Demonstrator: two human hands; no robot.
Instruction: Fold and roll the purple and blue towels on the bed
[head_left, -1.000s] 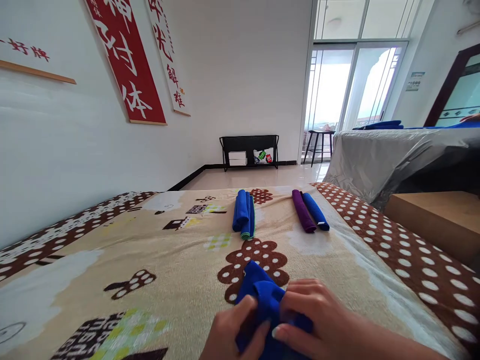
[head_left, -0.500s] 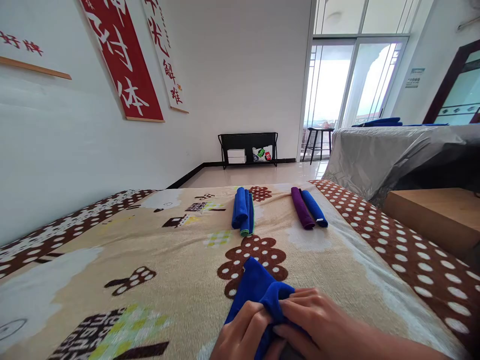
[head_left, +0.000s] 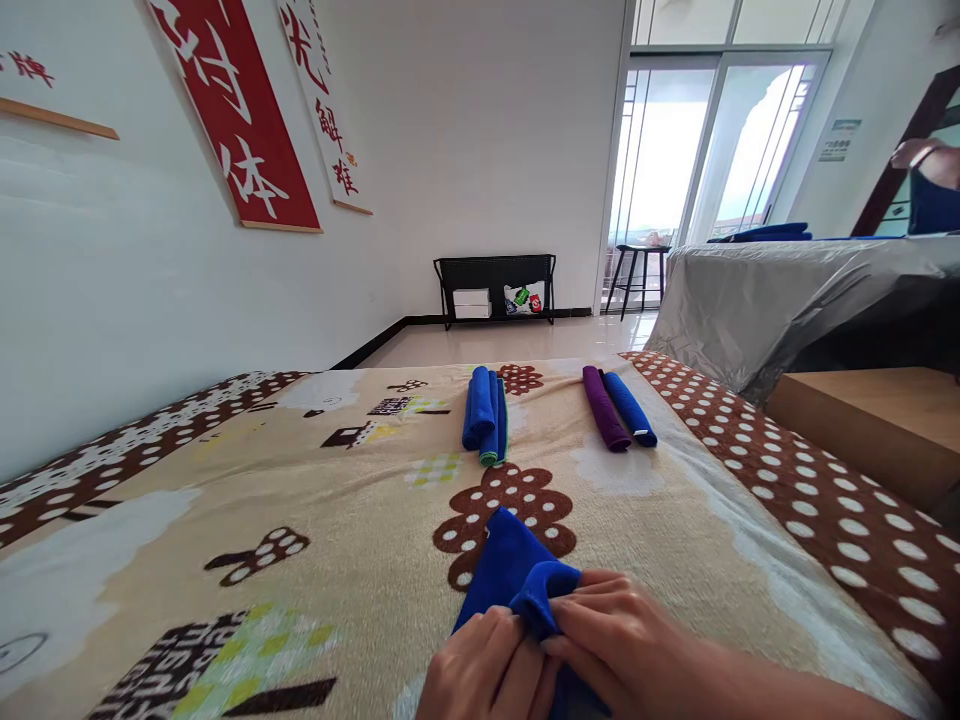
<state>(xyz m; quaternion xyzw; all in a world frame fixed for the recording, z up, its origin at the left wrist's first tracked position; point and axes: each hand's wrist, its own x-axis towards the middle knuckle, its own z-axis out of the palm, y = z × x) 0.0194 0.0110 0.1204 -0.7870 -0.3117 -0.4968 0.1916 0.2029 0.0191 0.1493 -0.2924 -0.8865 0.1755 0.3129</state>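
I have both hands close together on the blue cloth (head_left: 504,562), which lies on the patterned blanket (head_left: 360,570) at the near edge of my view. My right hand (head_left: 622,635) is narrowed, fingers and thumb pinching a raised fold. My left hand (head_left: 486,668) is curled beside it, gripping the cloth from the other side, its fingertips out of my sight. I'd judge that this two-sided hold keeps the soft fabric bunched tight, while the flat pointed corner lies free, facing away. Farther off sit a cluster of blue rolls (head_left: 481,405), touching each other, and a purple roll (head_left: 606,410) beside a single blue roll (head_left: 630,410); they probably rest there to leave my hands room.
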